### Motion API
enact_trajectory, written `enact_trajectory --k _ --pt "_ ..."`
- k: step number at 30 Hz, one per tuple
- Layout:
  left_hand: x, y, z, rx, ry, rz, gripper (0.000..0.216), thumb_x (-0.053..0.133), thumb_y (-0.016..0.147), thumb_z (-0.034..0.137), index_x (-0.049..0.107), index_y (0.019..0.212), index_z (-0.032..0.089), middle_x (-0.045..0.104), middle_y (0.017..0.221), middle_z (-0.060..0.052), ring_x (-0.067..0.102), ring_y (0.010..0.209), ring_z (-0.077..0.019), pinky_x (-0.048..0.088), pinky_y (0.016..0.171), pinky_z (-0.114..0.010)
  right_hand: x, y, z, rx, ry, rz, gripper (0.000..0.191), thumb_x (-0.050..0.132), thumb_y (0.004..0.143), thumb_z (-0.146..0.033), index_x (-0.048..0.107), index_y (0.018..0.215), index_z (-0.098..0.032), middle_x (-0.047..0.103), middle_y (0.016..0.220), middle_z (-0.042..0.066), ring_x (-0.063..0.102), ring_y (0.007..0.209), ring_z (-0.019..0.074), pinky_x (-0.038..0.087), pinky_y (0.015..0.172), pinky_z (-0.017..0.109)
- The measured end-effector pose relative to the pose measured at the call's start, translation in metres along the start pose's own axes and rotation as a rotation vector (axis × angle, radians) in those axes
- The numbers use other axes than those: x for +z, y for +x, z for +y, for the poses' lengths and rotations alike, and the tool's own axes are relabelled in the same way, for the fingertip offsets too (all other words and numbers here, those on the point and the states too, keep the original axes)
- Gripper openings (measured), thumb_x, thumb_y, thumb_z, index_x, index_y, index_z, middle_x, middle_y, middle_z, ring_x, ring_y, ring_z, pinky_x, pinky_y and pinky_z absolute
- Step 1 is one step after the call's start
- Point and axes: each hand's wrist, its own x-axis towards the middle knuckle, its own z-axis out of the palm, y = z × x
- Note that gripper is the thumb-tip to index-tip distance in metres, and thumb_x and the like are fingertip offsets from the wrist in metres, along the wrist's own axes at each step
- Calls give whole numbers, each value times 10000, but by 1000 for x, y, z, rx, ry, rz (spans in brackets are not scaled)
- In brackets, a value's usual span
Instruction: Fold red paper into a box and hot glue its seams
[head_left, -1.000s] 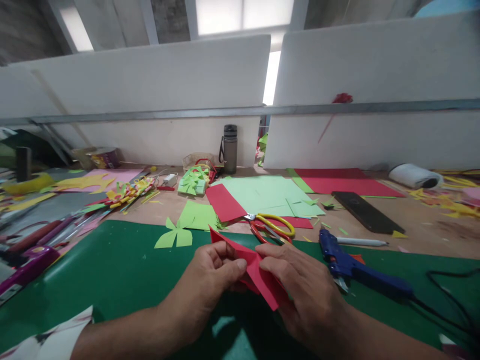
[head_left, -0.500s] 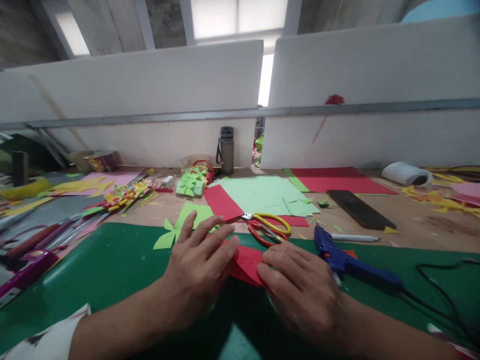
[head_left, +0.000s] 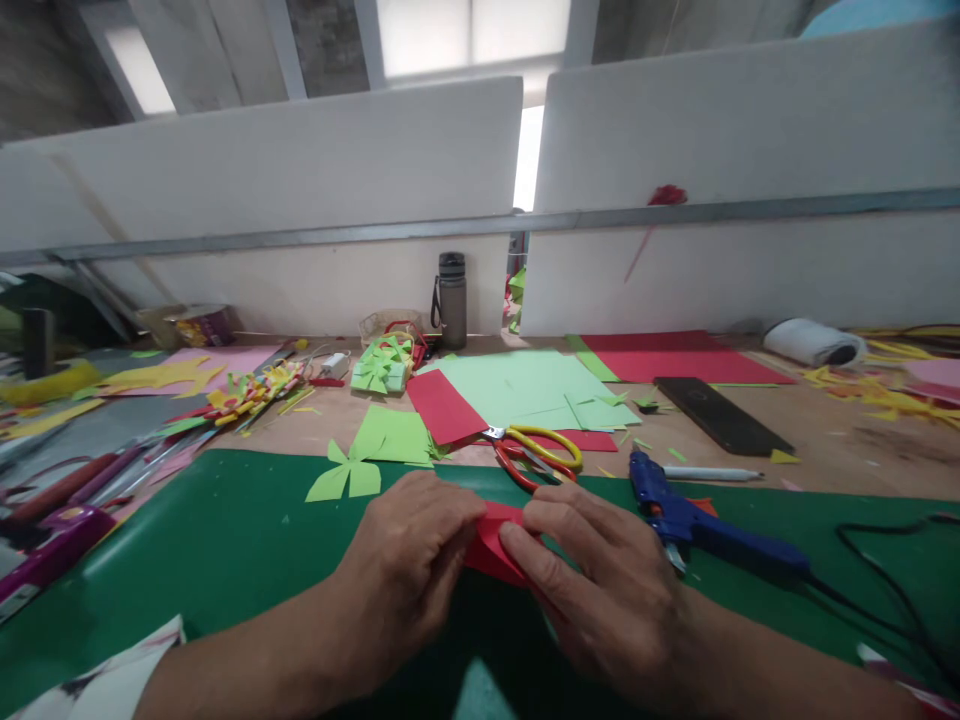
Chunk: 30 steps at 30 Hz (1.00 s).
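Observation:
Between my hands is a small piece of folded red paper (head_left: pixel 495 545), just over the green mat. My left hand (head_left: pixel 409 555) has its fingers curled and grips the paper's left side. On the opposite side, my right hand (head_left: pixel 600 570) pinches the paper, with thumb and fingertips resting on its face. Part of the paper is hidden behind the fingers. Just beyond my hands lie scissors (head_left: pixel 544 455) with red and yellow handles. To their left are a light green paper cutout with petals (head_left: pixel 345 472) and a stack of green paper squares (head_left: pixel 390 435).
A blue glue gun (head_left: pixel 697 525) with a black cord lies on the green mat (head_left: pixel 247 560) at right. Behind it are a white pen (head_left: pixel 712 474) and a phone (head_left: pixel 720 415). Pale green sheets (head_left: pixel 517 385), red sheets (head_left: pixel 675 357) and a bottle (head_left: pixel 452 300) stand or lie farther back.
My left hand's fingers, stretched out before, have curled down around the red paper's left side. My right thumb and fingers have shifted slightly left over the paper.

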Motion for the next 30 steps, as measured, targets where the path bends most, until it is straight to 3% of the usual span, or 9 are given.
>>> enact_trajectory --k 5,20,30 --pt "-2 1 6 -87 -28 -11 238 458 845 110 621 976 225 698 864 -23 632 785 -163 284 982 -365 1 1 0 -1 -8 16 282 434 749 -16 588 979 -69 631 748 107 600 738 201 532 710 379" --pt "1 -6 5 -102 -99 -31 283 412 847 84 588 1017 227 685 940 -38 628 850 -165 245 1031 -398 3 4 -2 35 42 3 222 445 725 16 609 843 -76 604 703 99 556 729 199 507 703 367" --pt "0 -6 8 -118 -14 -15 224 395 871 122 590 932 213 678 849 -21 615 769 -146 232 1042 -442 7 1 -2 24 80 -5 185 447 753 3 597 820 -82 601 735 108 555 762 213 482 696 380"
